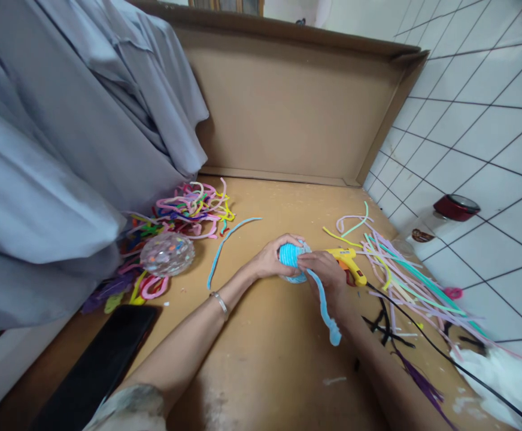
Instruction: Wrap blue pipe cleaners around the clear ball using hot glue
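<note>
A rounded object (pixel 290 255) wound with light blue pipe cleaner sits at the middle of the table, its greyish, see-through-looking part showing at the far side. My left hand (pixel 269 258) is wrapped round it from the left. From the right, my right hand (pixel 324 270) presses its fingers against the winding and pinches the blue pipe cleaner (pixel 322 299), whose loose end hangs toward me. Just beyond that hand lies a yellow glue gun (pixel 355 268), partly hidden by it. Another blue pipe cleaner (pixel 220 254) lies curved on the table to the left.
Left are a pile of coloured pipe cleaners (pixel 193 206), a clear ball (pixel 167 254) with coloured bits and a black phone (pixel 103 359). Right are long pipe cleaners (pixel 416 275), a jar (pixel 440 215) and the black cord (pixel 440 350). A cardboard panel (pixel 283 102) stands behind.
</note>
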`<action>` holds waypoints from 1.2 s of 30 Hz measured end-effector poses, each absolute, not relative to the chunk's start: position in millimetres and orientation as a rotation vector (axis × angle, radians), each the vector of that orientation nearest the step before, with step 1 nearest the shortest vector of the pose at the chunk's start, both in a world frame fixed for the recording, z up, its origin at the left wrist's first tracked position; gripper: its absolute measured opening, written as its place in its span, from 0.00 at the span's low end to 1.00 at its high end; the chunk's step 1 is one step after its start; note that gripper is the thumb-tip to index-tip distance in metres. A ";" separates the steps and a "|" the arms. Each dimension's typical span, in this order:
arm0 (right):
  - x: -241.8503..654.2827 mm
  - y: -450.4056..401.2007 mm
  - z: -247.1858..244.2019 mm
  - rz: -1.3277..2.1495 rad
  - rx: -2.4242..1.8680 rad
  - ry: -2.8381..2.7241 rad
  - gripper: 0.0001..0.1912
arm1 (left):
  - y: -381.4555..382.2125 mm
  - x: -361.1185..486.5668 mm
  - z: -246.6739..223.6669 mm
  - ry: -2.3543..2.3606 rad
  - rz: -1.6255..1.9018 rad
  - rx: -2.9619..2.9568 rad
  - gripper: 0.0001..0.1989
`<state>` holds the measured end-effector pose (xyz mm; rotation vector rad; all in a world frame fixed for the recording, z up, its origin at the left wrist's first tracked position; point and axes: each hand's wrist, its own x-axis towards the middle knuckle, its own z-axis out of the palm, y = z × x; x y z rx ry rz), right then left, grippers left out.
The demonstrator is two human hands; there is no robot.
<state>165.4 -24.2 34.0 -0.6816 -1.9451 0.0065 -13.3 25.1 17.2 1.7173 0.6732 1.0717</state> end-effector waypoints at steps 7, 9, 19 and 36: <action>165.1 -26.2 34.1 -0.005 -0.682 -1.939 0.10 | 23.8 -13.8 19.9 0.712 1.041 1.734 0.28; 165.3 -26.1 33.8 -0.014 -0.685 -1.932 0.10 | 23.1 -14.0 21.4 0.735 1.029 1.749 0.29; 166.6 -26.6 35.8 0.010 -0.728 -1.966 0.11 | 21.2 -13.7 24.2 0.757 1.005 1.713 0.29; 170.3 -21.8 31.7 0.022 -0.635 -1.963 0.09 | 23.5 -13.4 18.4 0.659 1.047 1.647 0.27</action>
